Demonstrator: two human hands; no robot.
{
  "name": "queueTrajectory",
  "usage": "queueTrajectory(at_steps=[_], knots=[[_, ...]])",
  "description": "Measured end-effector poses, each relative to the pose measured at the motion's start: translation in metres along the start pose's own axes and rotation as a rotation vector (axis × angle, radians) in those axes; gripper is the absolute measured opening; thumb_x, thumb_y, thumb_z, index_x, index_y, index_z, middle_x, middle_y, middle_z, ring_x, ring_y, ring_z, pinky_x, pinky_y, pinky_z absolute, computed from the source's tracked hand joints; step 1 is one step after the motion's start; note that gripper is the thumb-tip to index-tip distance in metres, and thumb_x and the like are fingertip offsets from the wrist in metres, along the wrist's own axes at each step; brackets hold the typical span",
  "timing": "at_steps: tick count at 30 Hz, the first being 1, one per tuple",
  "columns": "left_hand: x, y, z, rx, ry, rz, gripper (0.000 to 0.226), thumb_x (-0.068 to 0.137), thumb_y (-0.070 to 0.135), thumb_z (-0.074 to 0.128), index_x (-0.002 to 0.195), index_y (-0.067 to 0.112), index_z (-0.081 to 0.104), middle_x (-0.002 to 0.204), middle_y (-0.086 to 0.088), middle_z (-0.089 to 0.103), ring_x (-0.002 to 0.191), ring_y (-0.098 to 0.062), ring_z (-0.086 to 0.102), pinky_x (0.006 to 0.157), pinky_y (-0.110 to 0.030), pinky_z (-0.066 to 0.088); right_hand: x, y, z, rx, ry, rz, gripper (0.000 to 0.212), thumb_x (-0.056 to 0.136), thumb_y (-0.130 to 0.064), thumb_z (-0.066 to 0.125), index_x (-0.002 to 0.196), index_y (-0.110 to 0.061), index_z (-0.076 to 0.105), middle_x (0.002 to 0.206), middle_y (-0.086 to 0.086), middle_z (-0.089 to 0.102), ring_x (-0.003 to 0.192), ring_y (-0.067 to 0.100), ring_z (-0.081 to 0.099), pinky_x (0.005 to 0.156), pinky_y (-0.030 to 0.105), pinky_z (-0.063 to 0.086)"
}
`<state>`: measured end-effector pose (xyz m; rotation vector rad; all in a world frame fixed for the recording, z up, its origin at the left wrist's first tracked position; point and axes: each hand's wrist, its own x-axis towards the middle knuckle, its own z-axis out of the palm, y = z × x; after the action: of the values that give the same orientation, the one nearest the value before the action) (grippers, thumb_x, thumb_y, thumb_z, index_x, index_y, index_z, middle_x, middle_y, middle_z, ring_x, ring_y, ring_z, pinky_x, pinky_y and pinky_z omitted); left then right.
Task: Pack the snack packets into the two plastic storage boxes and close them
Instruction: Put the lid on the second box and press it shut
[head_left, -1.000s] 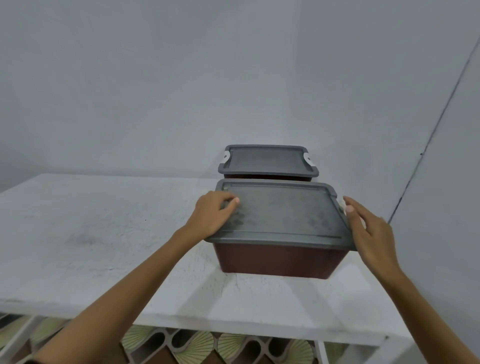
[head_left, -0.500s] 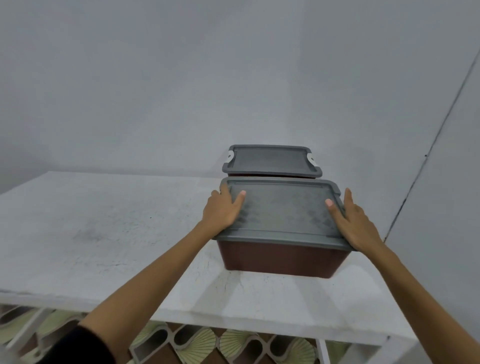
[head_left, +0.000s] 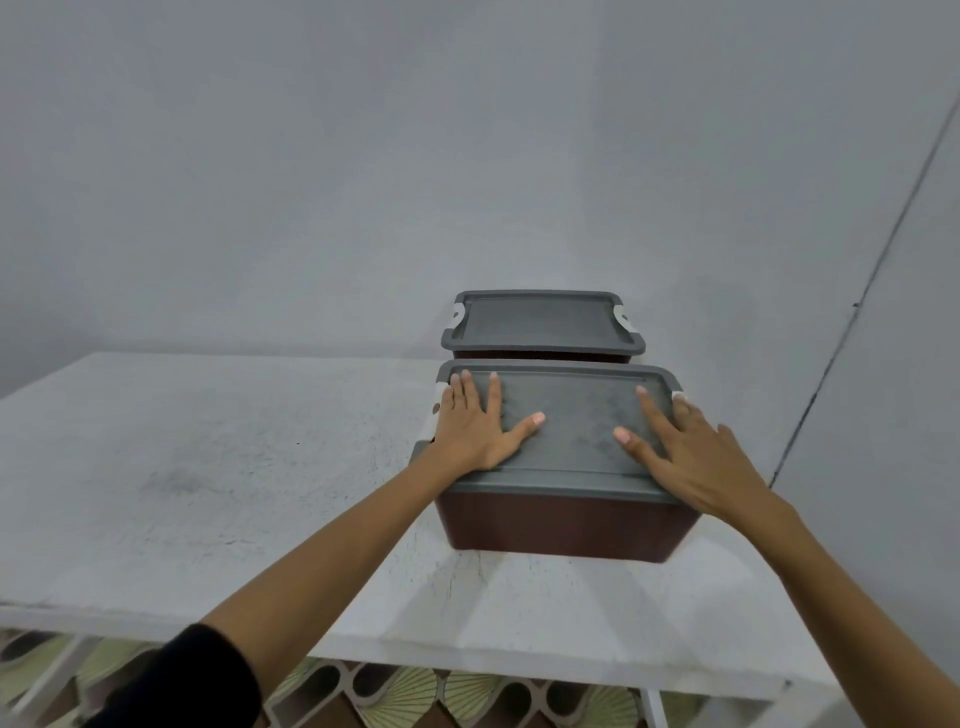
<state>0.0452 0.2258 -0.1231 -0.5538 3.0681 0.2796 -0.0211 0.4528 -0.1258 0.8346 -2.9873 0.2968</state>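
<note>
My left hand (head_left: 475, 431) and right hand (head_left: 693, 457) lie flat, fingers spread, on the matte grey plastic lid (head_left: 566, 426) of the near brown rectangular storage box (head_left: 561, 525), which sits on the rough white table (head_left: 208, 467). Just beyond my fingertips stands a second brown box with a closed grey lid (head_left: 543, 325), white latches at its ends, close to the plain grey wall (head_left: 363, 156). Nothing blocks either hand.

left hand (head_left: 475, 426), right hand (head_left: 691, 457) now flat on lid (head_left: 576, 421)
</note>
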Motion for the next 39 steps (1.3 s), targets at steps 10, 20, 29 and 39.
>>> queueTrajectory(at_steps=[10,20,29,39], knots=[[0.000,-0.003,-0.002,-0.006,-0.047,0.105,0.075,0.090,0.065,0.013,0.149,0.021,-0.003,0.155,-0.013,-0.018,0.143,-0.026,-0.020,0.116,-0.041,-0.010,0.016,0.002,0.002,0.061,-0.077,-0.028,0.083,0.071,-0.077,-0.014,0.145,-0.038,-0.011,0.158,0.007,-0.010,0.146,0.021,-0.010,0.119,0.045,0.007],[0.004,-0.048,-0.013,-0.547,-0.045,-0.088,0.071,0.086,0.052,0.053,0.146,0.032,0.021,0.156,-0.013,0.001,0.143,-0.035,0.007,0.117,-0.050,0.013,0.069,0.028,-0.009,0.681,-0.146,0.112,0.048,0.091,-0.035,0.054,0.136,-0.022,0.042,0.140,0.007,0.041,0.117,0.021,0.044,0.101,0.029,0.033],[0.002,-0.048,-0.011,-0.831,-0.045,-0.073,0.064,0.085,0.038,0.063,0.141,0.032,0.033,0.151,-0.004,0.025,0.131,-0.025,0.037,0.105,-0.034,0.036,0.067,0.034,-0.001,0.816,-0.007,0.145,0.047,0.087,-0.029,0.062,0.132,-0.025,0.051,0.146,0.004,0.040,0.133,0.024,0.038,0.110,0.031,0.027],[-0.014,-0.046,-0.010,-0.983,0.002,-0.096,0.049,0.091,0.020,0.057,0.136,0.029,0.042,0.150,-0.006,0.027,0.124,-0.020,0.037,0.093,-0.025,0.037,0.017,0.035,0.009,1.057,-0.022,0.149,0.049,0.088,-0.018,0.060,0.134,-0.030,0.046,0.144,0.000,0.037,0.113,0.017,0.046,0.089,0.025,0.038]])
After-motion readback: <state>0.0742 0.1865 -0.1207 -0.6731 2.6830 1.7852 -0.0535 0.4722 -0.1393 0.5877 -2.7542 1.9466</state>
